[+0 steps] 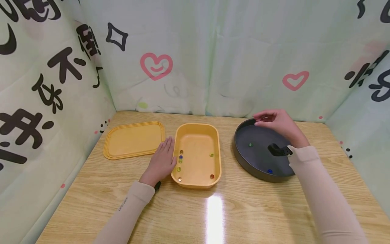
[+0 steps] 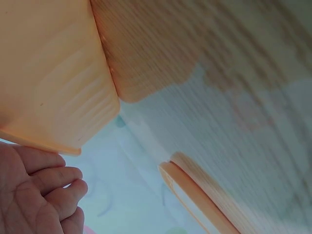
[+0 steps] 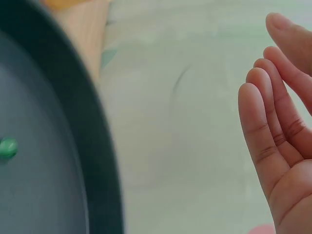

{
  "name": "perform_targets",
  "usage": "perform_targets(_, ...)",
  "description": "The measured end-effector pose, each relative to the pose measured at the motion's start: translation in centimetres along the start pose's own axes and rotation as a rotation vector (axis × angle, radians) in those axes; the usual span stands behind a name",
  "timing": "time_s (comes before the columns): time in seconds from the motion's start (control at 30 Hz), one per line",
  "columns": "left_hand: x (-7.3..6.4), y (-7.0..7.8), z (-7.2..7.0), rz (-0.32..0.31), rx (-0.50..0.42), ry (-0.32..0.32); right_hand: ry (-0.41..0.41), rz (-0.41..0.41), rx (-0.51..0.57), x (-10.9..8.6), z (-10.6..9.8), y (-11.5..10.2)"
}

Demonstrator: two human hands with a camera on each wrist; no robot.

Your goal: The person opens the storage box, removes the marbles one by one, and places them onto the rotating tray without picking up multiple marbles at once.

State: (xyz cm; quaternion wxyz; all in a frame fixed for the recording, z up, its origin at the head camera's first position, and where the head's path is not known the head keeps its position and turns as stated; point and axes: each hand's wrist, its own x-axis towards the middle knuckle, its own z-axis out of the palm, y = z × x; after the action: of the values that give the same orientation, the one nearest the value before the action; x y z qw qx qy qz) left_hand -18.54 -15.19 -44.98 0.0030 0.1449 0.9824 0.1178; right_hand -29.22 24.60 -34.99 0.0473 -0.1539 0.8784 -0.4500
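My left hand (image 1: 161, 159) lies flat with straight fingers along the left rim of an orange plastic tub (image 1: 196, 144). Its fingertips show beside the tub's wall (image 2: 53, 73) in the left wrist view. Several glass marbles lie in the tub, mostly along its left side, with an orange marble (image 1: 212, 176) at the lower right. Over the far part of a dark round pan (image 1: 259, 157) is my right hand (image 1: 280, 126). Nothing sits between its thumb and loosely bent fingers in the right wrist view. A green marble (image 3: 8, 148) and a blue marble (image 1: 269, 171) rest inside the pan.
An orange lid (image 1: 134, 140) lies on the wooden table (image 1: 170, 217) to the left of the tub. Printed cloth curtains (image 1: 243, 61) hang behind the table and along both sides. The pan stands right of the tub, with a strip of table between them.
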Motion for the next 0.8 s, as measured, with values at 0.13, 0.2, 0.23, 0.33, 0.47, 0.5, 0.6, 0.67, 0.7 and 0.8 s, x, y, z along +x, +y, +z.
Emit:
perform_targets(0.13,0.1,-0.1,0.1,0.0,-0.006,0.008,0.009,-0.036,0.001,-0.1,0.8,-2.0)
perform_targets(0.2,0.1,-0.1,0.1,0.001,-0.006,0.009,0.009,-0.066,0.012,0.0,1.3,-2.8)
perform_targets(0.23,0.1,-0.1,0.2,0.001,-0.004,0.007,0.006,-0.08,0.022,0.0,1.6,-3.2)
perform_targets(0.33,0.2,-0.1,0.2,0.003,0.002,0.004,-0.012,-0.131,0.058,0.5,2.6,-4.2)
perform_targets(0.47,0.2,-0.1,0.2,0.001,0.002,0.0,-0.046,-0.192,0.122,1.5,4.2,-5.2)
perform_targets(0.5,0.2,-0.1,0.2,0.0,-0.001,0.0,-0.055,-0.203,0.139,1.8,4.6,-5.4)
perform_targets(0.6,0.2,-0.1,0.2,-0.003,-0.006,-0.002,-0.083,-0.232,0.189,2.6,5.9,-6.1)
perform_targets(0.67,0.1,-0.1,0.2,-0.002,-0.009,0.0,-0.097,-0.235,0.218,3.1,6.9,-6.4)
perform_targets(0.7,0.1,-0.1,0.2,-0.001,-0.011,0.002,-0.103,-0.232,0.232,3.3,7.4,-6.6)
perform_targets(0.8,0.1,-0.1,0.1,0.003,-0.009,0.007,-0.116,-0.219,0.253,4.1,9.0,-7.0)
